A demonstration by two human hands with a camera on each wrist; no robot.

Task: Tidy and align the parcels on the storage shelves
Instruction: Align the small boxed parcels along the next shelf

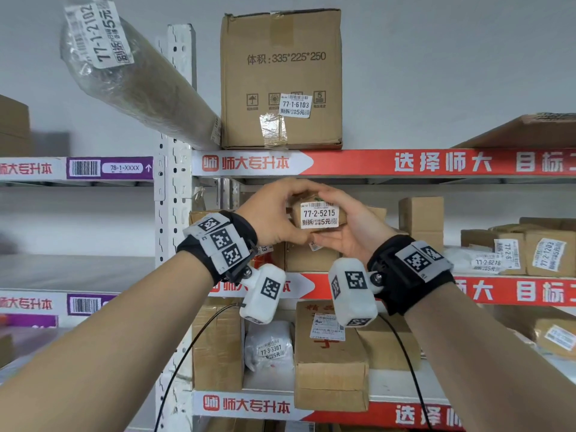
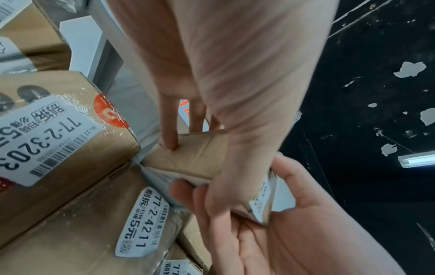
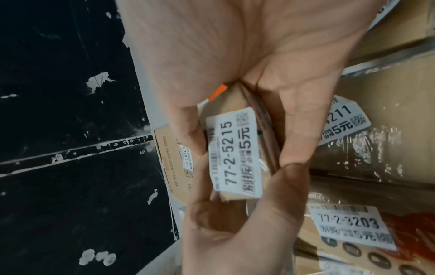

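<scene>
Both forearms reach up to the middle shelf (image 1: 405,291), wrist cameras strapped on.

Above that shelf stands a big carton (image 1: 280,79) printed "体积:335*225*250", tagged 77-1-6103. Just over the shelf's stacked boxes, the left hand (image 1: 268,210) and right hand (image 1: 352,229) both clasp a small parcel (image 1: 319,215), fingers curled round its ends, sticker 77-2-5215 facing out. Beneath it sit boxes marked 77-2-4211 (image 2: 141,221) and 77-2-3203 (image 2: 40,141). I'd lower it squarely, sticker forward, flush with those fronts.
</scene>
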